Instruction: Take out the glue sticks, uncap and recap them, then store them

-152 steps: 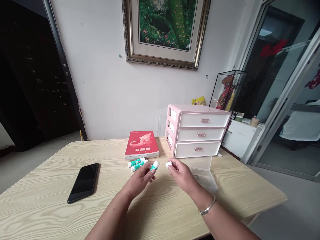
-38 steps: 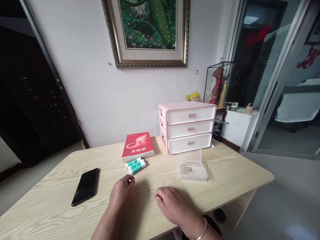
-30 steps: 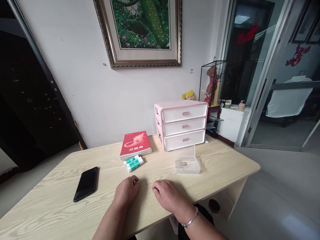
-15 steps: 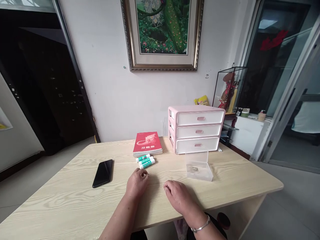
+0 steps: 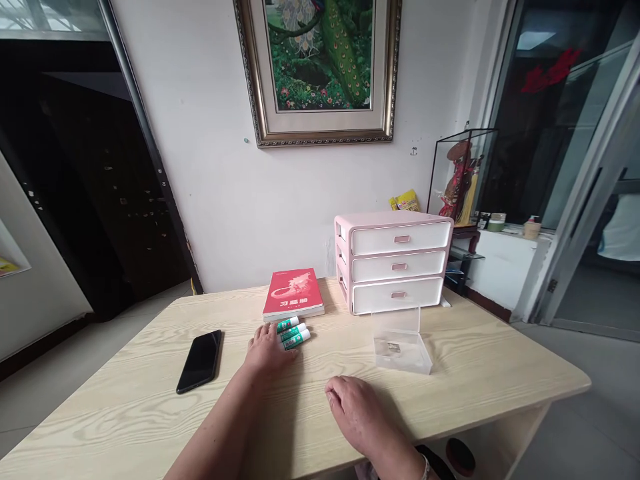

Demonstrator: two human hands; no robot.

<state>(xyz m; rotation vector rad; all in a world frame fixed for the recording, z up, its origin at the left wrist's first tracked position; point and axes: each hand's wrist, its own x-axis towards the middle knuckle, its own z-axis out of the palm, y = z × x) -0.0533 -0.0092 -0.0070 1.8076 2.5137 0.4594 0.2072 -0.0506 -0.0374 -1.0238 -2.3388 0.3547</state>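
My left hand lies low over the left ends of three green-and-white glue sticks, which rest side by side on the table. Its fingers are spread, the thumb apart on the near side; whether the fingertips press on the sticks is hidden. Loosely curled, my right hand rests near the table's front edge with nothing visible in it. To its upper right stands a clear plastic box with its lid up and a small metallic-looking piece inside. A red book lies just behind the glue sticks.
A black phone lies on the wooden table at the left. A pink-and-white three-drawer organizer stands at the back right, its drawers closed. Behind it are a yellow packet and a glass case with a figure.
My left hand has moved forward to the glue sticks and its fingers have spread. The right hand stays curled in place. The camera view has shifted slightly.
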